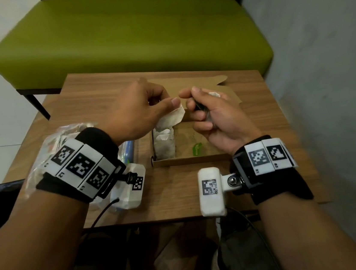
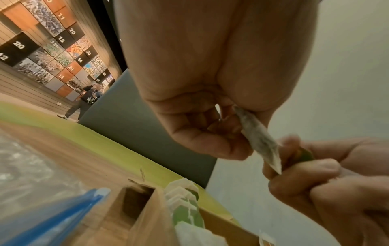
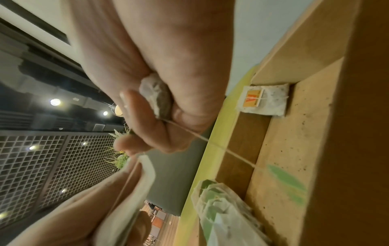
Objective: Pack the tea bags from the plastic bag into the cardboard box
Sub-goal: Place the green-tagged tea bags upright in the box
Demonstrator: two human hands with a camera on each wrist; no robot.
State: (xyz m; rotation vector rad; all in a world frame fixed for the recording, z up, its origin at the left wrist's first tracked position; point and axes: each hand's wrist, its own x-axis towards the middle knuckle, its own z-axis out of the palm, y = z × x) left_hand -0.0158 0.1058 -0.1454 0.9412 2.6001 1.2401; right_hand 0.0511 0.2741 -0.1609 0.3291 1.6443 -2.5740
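Note:
My left hand (image 1: 166,101) pinches a white tea bag (image 1: 173,116) above the open cardboard box (image 1: 189,160); the same tea bag (image 2: 261,141) shows edge-on in the left wrist view. My right hand (image 1: 191,103), close beside it, is curled round another tea bag (image 3: 156,98), whose string runs down to a green tag (image 3: 288,184) (image 1: 196,149) over the box floor. Several tea bags (image 1: 164,143) stand stacked in the box's left part. One tea bag with an orange tag (image 3: 265,99) lies in a far corner. The plastic bag (image 1: 61,138) lies left, under my left wrist.
The box sits on a small wooden table (image 1: 173,193), its lid (image 1: 188,82) folded back. A green bench (image 1: 128,33) stands behind the table and a grey wall (image 1: 326,71) rises at the right. The plastic bag's blue zip strip (image 2: 52,216) lies beside the box.

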